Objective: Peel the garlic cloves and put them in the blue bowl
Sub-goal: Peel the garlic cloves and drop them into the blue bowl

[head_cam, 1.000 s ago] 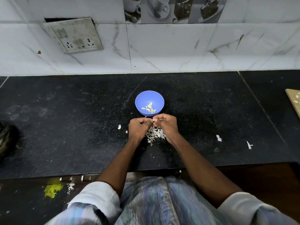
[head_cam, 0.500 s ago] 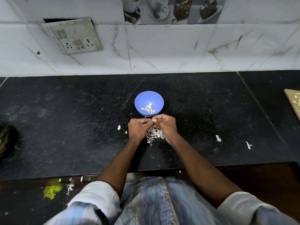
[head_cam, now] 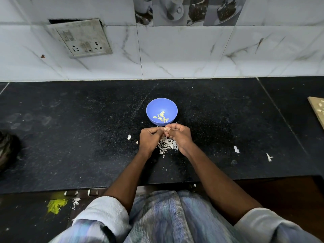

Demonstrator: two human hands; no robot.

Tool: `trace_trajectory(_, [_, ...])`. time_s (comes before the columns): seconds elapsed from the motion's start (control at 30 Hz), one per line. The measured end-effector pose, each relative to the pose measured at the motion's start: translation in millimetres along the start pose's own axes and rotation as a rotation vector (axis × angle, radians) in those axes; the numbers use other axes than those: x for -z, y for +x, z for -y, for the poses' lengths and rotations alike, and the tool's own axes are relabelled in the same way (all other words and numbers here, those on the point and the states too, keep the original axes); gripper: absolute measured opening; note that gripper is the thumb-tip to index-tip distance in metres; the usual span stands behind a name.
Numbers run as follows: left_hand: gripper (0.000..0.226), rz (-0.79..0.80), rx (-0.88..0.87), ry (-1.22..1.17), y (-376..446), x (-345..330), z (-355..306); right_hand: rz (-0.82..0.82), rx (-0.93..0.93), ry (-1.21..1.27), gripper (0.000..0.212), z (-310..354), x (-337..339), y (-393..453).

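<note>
Both hands, left hand [head_cam: 149, 138] & right hand [head_cam: 180, 135], curl and pinch 1 garlic clove [head_cam: 165, 129] mid-counter [head_cam: 70, 137], just front of blue bowl [head_cam: 156, 106] (peeled cloves [head_cam: 162, 117] inside); peel pile [head_cam: 167, 145] under wrists; bare counter either side.

Home kitchen: black stone counter [head_cam: 73, 137], marble-look wall tiles [head_cam: 175, 53] with coffee-cup decor tile [head_cam: 175, 9], grimy socket plate [head_cam: 82, 38], garlic peels [head_cam: 167, 145] by bowl [head_cam: 154, 106].

- One blue bowl [head_cam: 161, 109]
- About six peeled cloves [head_cam: 162, 117] in it
- Two hands [head_cam: 149, 137]
- One heap of skins [head_cam: 167, 145]
- One socket plate [head_cam: 79, 38]
- Four stray skin scraps [head_cam: 236, 149] on the counter
</note>
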State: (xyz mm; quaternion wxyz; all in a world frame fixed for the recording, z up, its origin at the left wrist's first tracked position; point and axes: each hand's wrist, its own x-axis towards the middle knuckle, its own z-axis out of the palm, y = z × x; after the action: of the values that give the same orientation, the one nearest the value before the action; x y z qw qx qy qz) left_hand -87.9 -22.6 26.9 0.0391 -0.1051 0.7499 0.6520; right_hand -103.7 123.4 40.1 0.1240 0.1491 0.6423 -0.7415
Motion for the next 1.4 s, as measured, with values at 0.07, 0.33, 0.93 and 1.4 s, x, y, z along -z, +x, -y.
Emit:
trace_trajectory(0.07, [0.019, -0.008, 0.016, -0.023, 0, 0, 0, 0.005, -0.010, 0.020, 0.011, -2, 0, 0])
trace_trajectory(0.33, [0.007, -0.073, 0.053, -0.050, -1, -1, -1, 0.030, -0.032, 0.035, 0.013, -2, 0, -1])
trace_trajectory(0.93, [0.011, -0.101, -0.021, 0.192, 2, -2, 6, 0.042, -0.087, 0.142, 0.019, -1, 2, -1])
trace_trajectory(1.4, [0.014, -0.072, 0.023, 0.138, 2, -2, 8, -0.053, -0.034, 0.010, 0.015, -2, -4, 5])
